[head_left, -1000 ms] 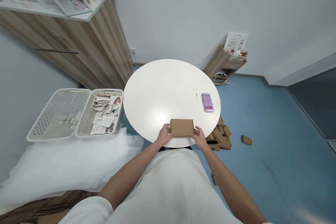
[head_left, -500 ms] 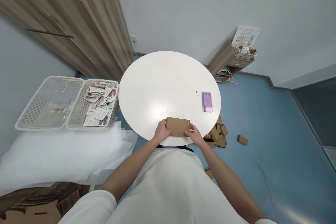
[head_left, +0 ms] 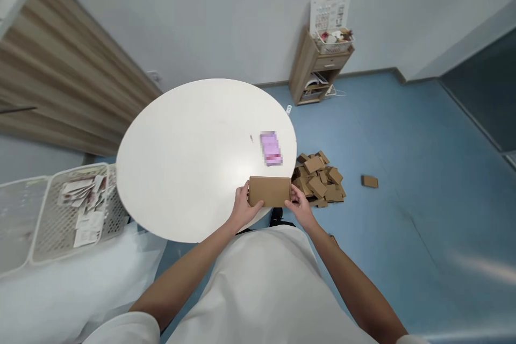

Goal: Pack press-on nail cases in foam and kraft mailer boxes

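A closed brown cardboard box point(head_left: 270, 192) is held level between my two hands over the near right edge of the round white table point(head_left: 181, 161). My left hand point(head_left: 243, 208) grips its left end, thumb on the near edge and fingers along the side. At the opposite end, my right hand point(head_left: 300, 207) is closed on the box in the same way. Just beyond the box, a blurred purple item point(head_left: 271, 148) lies on the tabletop. A tiny object point(head_left: 251, 138) rests beside it.
Right of the table, a heap of cardboard boxes point(head_left: 318, 183) covers the blue floor, with one lone box point(head_left: 370, 181) farther out. A small cabinet point(head_left: 306, 72) stands by the wall. At left are a white basket of cards point(head_left: 44, 236) and white sheets point(head_left: 72, 285).
My view has turned to the right, so the table and basket sit farther left. The box, still in both hands, has shifted toward the table's right edge, and the floor heap shows more fully.
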`<state>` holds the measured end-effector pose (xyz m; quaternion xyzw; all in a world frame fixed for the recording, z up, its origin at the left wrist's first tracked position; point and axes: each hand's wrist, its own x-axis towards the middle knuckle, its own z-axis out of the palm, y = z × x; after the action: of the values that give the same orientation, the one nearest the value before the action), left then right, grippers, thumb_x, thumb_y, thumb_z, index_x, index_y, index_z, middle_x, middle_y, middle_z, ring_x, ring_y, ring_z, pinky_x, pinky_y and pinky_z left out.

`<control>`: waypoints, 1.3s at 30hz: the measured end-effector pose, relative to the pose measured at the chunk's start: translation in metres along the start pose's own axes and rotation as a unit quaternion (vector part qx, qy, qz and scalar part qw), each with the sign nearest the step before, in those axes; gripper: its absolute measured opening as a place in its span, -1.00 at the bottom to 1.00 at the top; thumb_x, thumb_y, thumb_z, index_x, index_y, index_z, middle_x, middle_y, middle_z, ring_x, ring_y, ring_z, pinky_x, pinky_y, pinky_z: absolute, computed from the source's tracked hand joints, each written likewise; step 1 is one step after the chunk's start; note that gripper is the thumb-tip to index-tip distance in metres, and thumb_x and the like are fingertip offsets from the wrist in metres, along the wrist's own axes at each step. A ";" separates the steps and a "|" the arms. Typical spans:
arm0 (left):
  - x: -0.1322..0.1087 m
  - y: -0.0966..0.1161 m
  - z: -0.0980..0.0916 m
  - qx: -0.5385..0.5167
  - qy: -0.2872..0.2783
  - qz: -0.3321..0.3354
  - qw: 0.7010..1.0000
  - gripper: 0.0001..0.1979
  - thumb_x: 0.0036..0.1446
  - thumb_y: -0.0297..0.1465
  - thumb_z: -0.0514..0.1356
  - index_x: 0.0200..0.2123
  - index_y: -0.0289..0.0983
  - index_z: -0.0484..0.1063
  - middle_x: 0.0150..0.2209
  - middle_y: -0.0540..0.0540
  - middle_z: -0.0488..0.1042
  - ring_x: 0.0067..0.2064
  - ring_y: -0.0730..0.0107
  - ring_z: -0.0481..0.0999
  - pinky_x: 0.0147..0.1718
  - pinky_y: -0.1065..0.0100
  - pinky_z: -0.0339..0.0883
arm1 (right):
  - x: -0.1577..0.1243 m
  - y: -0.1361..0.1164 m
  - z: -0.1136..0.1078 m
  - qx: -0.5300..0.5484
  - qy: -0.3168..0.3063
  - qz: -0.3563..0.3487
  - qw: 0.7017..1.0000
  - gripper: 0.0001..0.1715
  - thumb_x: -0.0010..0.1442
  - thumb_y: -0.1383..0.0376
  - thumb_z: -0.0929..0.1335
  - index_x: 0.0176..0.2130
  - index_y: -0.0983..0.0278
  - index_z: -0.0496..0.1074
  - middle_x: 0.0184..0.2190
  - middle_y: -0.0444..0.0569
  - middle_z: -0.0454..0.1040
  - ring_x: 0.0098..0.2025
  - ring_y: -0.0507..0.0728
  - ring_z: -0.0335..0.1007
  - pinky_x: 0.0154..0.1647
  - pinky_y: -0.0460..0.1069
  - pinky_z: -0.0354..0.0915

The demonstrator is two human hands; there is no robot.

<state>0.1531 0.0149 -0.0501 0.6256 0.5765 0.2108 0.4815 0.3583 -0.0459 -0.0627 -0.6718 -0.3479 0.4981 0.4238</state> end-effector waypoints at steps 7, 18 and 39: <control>0.050 0.057 0.124 0.050 -0.139 0.048 0.988 -0.07 -0.14 -0.21 0.21 0.21 -0.27 -0.26 0.02 -0.23 0.06 0.09 0.13 0.14 0.03 0.14 0.11 | -0.009 0.045 -0.106 -0.008 0.171 0.045 0.984 -0.18 -0.07 0.11 0.32 0.15 0.15 0.04 -0.04 0.04 0.14 -0.09 0.14 0.22 -0.19 0.02 0.30; 0.109 0.129 0.216 0.091 -0.326 0.130 0.932 0.01 -0.17 -0.14 0.22 0.23 -0.29 -0.32 0.23 -0.26 -0.14 0.23 -0.02 -0.14 0.14 0.08 -0.12 | 0.003 0.065 -0.190 -0.068 0.303 0.051 0.949 -0.02 -0.08 0.08 0.33 0.21 0.24 -0.17 0.11 0.17 0.03 0.09 0.25 0.08 -0.01 0.13 0.18; -0.006 0.010 0.000 -0.028 -0.063 -0.039 0.997 -0.54 0.00 -0.22 0.09 -0.02 -0.26 0.25 -0.07 -0.18 0.38 -0.13 0.29 0.42 -0.21 0.26 0.31 | 0.019 0.003 -0.029 -0.131 -0.020 -0.026 0.991 -0.37 -0.02 0.20 0.26 0.07 0.27 0.14 -0.08 0.08 0.30 -0.37 0.05 0.36 -0.23 0.05 0.31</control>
<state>0.1571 0.0100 -0.0399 0.6012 0.5626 0.1682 0.5419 0.3915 -0.0363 -0.0681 -0.7023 -0.4354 0.4505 0.3381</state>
